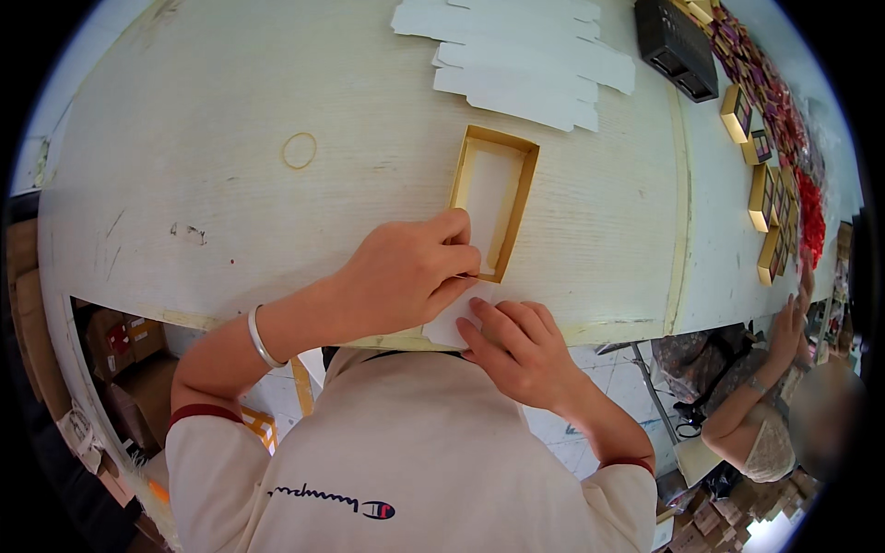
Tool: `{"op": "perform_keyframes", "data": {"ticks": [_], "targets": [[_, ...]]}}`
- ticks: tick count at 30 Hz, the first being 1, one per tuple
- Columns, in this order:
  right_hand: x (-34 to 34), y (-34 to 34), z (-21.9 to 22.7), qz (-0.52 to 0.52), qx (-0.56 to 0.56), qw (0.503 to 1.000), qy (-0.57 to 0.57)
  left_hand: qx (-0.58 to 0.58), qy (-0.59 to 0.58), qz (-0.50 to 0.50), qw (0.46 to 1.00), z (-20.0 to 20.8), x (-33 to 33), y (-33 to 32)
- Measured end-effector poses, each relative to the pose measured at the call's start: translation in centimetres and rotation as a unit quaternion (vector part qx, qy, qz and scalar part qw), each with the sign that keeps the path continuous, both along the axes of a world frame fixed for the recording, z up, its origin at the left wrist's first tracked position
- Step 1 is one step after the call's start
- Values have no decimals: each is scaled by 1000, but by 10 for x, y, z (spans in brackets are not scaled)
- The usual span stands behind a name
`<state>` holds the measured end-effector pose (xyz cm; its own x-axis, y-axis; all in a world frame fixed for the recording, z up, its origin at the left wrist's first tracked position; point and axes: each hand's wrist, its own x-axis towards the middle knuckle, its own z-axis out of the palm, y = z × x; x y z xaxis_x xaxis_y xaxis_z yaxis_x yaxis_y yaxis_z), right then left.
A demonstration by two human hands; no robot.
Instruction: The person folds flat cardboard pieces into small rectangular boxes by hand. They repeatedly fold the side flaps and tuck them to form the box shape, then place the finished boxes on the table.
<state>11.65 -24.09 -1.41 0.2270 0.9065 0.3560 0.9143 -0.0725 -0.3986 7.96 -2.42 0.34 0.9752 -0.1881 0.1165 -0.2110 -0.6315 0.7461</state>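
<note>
A shallow gold open-top box (525, 189) with a pale inside lies on the table, close in front of me. My left hand (410, 272) is closed in a pinch at its near end, with the fingers over the near left corner. Between finger and thumb there is the edge of a white card piece (445, 329), which extends toward the table's front edge. My right hand (516, 350) is bent over that same card from the right, its fingertips and thumb on it. The fingers cover part of the card and the box's near left corner.
Flat white die-cut card blanks (521, 60) lie stacked beyond the box. A thin yellow ring (299, 150), like a rubber band, sits left. At right are a black plastic crate (678, 51), several gold boxes (762, 198) and a co-worker's arm (751, 396).
</note>
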Motion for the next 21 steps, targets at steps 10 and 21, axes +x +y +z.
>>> {"op": "perform_keyframes", "data": {"ticks": [10, 21], "targets": [[-14, -10, -9, -23, 139, 984, -111, 4, 17, -48, 999, 0, -25, -10], [9, 5, -5, -65, 157, 975, 140, -208, 83, -104, 969, -2, -16, 9]]}}
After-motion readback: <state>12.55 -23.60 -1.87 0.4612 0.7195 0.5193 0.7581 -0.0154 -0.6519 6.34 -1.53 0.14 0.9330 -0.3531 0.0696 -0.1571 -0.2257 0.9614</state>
